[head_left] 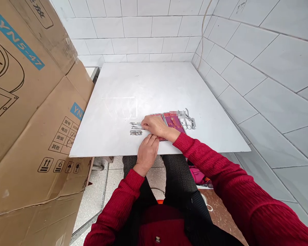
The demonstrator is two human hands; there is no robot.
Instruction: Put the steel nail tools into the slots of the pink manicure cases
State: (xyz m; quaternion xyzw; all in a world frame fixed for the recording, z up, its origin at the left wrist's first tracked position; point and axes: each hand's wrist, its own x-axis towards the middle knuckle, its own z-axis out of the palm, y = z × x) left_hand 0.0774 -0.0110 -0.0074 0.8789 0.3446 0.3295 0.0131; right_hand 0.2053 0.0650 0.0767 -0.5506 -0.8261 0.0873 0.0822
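Note:
A manicure case [174, 122] in red and purple lies unfolded near the table's front edge. My left hand [146, 152] is closed at the case's lower left edge, fingertips on it. Crossing over the case, my right hand [155, 125] pinches its fingers together at the ends of several slim silver tools [136, 125]. Whether one of those is in the pinch is hidden. Just below them are silver nail clippers [136, 132]. To the right of the case lie small scissors [187, 125] and a larger silver clipper or nipper [192, 122].
The white table [154, 85] meets tiled walls behind and on the right. A tall cardboard box [48, 112] stands close along the left side. A cable [202, 34] runs down the back corner. Pink cloth [197, 175] shows below the table at the right.

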